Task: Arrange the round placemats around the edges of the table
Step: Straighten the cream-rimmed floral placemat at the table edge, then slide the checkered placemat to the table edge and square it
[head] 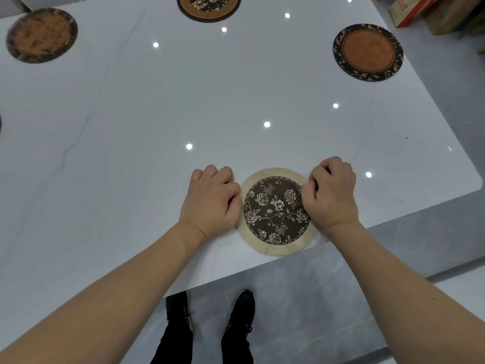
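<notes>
A round cream placemat with a dark floral centre (275,211) lies flat at the near edge of the white table (183,101), its rim slightly over the edge. My left hand (211,199) grips its left rim with curled fingers. My right hand (332,193) pinches its right rim. Three other round mats lie around the table: an orange one with a dark leafy border (368,52) at the right, a floral one (208,6) at the far edge, and a blurred orange one (41,35) at the far left.
The table's rounded corner (472,179) is to the right. Grey floor (315,298) and my dark shoes (238,313) show below the near edge. Cardboard boxes (433,11) stand on the floor at the top right. A dark sliver of something touches the left frame edge.
</notes>
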